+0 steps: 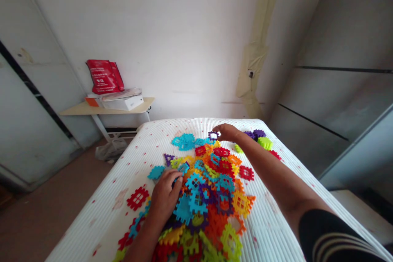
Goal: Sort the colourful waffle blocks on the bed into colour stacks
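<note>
My right hand (226,132) reaches to the far side of the pile, its fingers closed on a purple square building tile (210,136) with an open middle. At the pile's left edge, my left hand (167,190) is curled round a blue building tile (183,168); its fingers partly hide that piece and whatever lies beneath. Between my arms spreads a heap of toothed plastic tiles (196,200) in blue, red, orange, yellow, green and purple. Just left of the purple tile lies a group of blue tiles (185,142).
Beyond my right forearm sit purple tiles (259,133) and a green stack (265,143). A red window tile (138,198) lies at left on the white ribbed bed cover (123,176). A side table (82,109) against the wall carries a red bag (104,77) and boxes.
</note>
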`<state>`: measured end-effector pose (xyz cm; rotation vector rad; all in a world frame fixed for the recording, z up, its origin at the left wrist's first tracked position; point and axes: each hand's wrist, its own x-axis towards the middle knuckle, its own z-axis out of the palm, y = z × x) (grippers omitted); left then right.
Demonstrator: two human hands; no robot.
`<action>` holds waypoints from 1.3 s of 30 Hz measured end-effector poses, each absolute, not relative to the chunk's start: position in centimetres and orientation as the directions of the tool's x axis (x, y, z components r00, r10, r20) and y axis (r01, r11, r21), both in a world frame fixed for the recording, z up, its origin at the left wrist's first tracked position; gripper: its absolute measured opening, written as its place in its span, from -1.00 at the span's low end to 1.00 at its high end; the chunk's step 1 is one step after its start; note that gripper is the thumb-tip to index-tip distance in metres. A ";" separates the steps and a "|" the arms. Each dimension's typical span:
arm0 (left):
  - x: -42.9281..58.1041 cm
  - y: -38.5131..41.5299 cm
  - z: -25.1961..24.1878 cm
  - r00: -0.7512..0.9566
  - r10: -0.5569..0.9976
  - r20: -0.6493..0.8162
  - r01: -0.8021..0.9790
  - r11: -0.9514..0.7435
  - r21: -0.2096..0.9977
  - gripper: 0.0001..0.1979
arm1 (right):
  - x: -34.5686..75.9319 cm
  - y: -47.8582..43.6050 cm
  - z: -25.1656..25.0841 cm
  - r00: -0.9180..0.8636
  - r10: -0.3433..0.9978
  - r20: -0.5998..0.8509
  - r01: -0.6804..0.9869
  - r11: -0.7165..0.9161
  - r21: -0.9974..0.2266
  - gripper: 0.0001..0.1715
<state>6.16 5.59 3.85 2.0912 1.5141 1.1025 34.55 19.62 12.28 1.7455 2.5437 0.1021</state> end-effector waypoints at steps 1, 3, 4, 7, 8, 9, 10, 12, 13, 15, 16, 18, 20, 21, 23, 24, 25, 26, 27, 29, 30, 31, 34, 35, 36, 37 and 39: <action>6.1 5.6 3.8 0.134 0.911 0.391 0.653 -0.378 0.656 -0.70 | 35.7 19.5 12.3 -0.317 0.948 -0.007 0.944 0.317 0.087 -0.48; 6.1 5.7 3.8 0.128 0.911 0.391 0.658 -0.373 0.654 -0.69 | 37.6 19.3 12.1 -0.236 0.972 -0.005 0.966 0.235 0.106 -0.44; 6.1 5.7 3.7 0.127 0.911 0.393 0.661 -0.373 0.651 -0.69 | 38.5 19.2 12.0 -0.200 0.980 -0.008 0.972 0.199 0.122 -0.44; 6.1 5.8 3.7 0.129 0.905 0.405 0.666 -0.381 0.641 -0.68 | 40.6 18.9 11.9 -0.131 0.990 -0.046 0.973 0.137 0.186 -0.45; 6.1 5.8 3.7 0.130 0.904 0.408 0.667 -0.384 0.639 -0.68 | 41.2 18.9 11.8 -0.121 0.991 -0.064 0.969 0.132 0.210 -0.45; 6.1 5.8 3.7 0.132 0.903 0.408 0.667 -0.386 0.638 -0.67 | 41.6 19.0 11.8 -0.116 0.990 -0.085 0.963 0.133 0.235 -0.44; 6.1 5.8 3.7 0.132 0.903 0.408 0.667 -0.385 0.637 -0.67 | 42.0 19.0 11.8 -0.116 0.988 -0.106 0.956 0.140 0.256 -0.43; 6.0 5.9 3.6 0.129 0.906 0.403 0.669 -0.380 0.639 -0.66 | 42.6 19.2 11.8 -0.118 0.983 -0.142 0.947 0.154 0.282 -0.42; 6.0 5.9 3.6 0.128 0.908 0.398 0.670 -0.375 0.640 -0.66 | 42.7 19.4 11.8 -0.121 0.980 -0.156 0.944 0.162 0.288 -0.41; 6.0 5.9 3.6 0.126 0.913 0.387 0.673 -0.365 0.643 -0.65 | 43.0 19.6 11.6 -0.123 0.977 -0.173 0.941 0.170 0.292 -0.38; 6.0 5.8 3.6 0.126 0.915 0.382 0.674 -0.362 0.644 -0.65 | 43.0 19.7 11.5 -0.123 0.977 -0.177 0.941 0.171 0.293 -0.37; 5.9 5.8 3.7 0.129 0.917 0.376 0.674 -0.360 0.646 -0.64 | 43.1 19.9 11.3 -0.120 0.975 -0.188 0.938 0.173 0.299 -0.37; 5.9 5.8 3.7 0.133 0.917 0.376 0.673 -0.362 0.645 -0.64 | 43.0 20.0 11.1 -0.119 0.973 -0.197 0.936 0.176 0.305 -0.38; 5.9 5.8 3.7 0.135 0.916 0.378 0.674 -0.365 0.643 -0.64 | 43.0 20.0 11.0 -0.120 0.973 -0.198 0.935 0.178 0.307 -0.39; 5.9 5.8 3.6 0.137 0.913 0.383 0.675 -0.369 0.638 -0.65 | 42.9 20.0 11.0 -0.123 0.972 -0.199 0.933 0.182 0.312 -0.40; 5.9 5.9 3.5 0.138 0.912 0.386 0.675 -0.372 0.637 -0.65 | 42.8 20.0 10.9 -0.124 0.973 -0.197 0.931 0.183 0.315 -0.40; 5.9 5.9 3.5 0.139 0.911 0.389 0.674 -0.375 0.637 -0.65 | 42.7 19.9 10.9 -0.124 0.973 -0.194 0.930 0.182 0.318 -0.39; 5.9 5.9 3.5 0.138 0.909 0.393 0.672 -0.377 0.637 -0.65 | 42.7 19.9 10.9 -0.124 0.973 -0.192 0.929 0.182 0.322 -0.39; 5.9 5.9 3.4 0.137 0.908 0.396 0.670 -0.380 0.638 -0.66 | 42.6 19.9 10.8 -0.124 0.974 -0.192 0.928 0.182 0.324 -0.39; 5.9 5.8 3.5 0.135 0.905 0.403 0.664 -0.384 0.641 -0.67 | 42.5 19.9 10.6 -0.134 0.972 -0.192 0.927 0.192 0.323 -0.36; 6.0 5.8 3.6 0.133 0.904 0.406 0.661 -0.386 0.643 -0.68 | 42.5 20.0 10.4 -0.147 0.971 -0.190 0.926 0.203 0.319 -0.35; 6.0 5.7 3.7 0.134 0.903 0.408 0.659 -0.388 0.644 -0.69 | 42.4 20.1 10.2 -0.165 0.969 -0.186 0.924 0.218 0.315 -0.33; 6.1 5.5 3.9 0.135 0.899 0.417 0.657 -0.396 0.642 -0.71 | 42.1 20.4 9.7 -0.210 0.962 -0.176 0.917 0.256 0.305 -0.29; 6.2 5.5 3.9 0.135 0.898 0.420 0.658 -0.398 0.639 -0.71 | 41.9 20.5 9.5 -0.219 0.959 -0.177 0.916 0.265 0.301 -0.28; 6.2 5.5 3.9 0.132 0.897 0.423 0.661 -0.398 0.637 -0.71 | 41.7 20.6 9.4 -0.224 0.957 -0.182 0.915 0.271 0.298 -0.27; 6.2 5.5 3.9 0.130 0.896 0.424 0.664 -0.396 0.634 -0.72 | 41.5 20.6 9.3 -0.227 0.956 -0.186 0.916 0.275 0.294 -0.26; 6.2 5.5 3.8 0.124 0.898 0.422 0.671 -0.389 0.631 -0.73 | 41.2 20.6 9.3 -0.230 0.954 -0.191 0.918 0.278 0.282 -0.29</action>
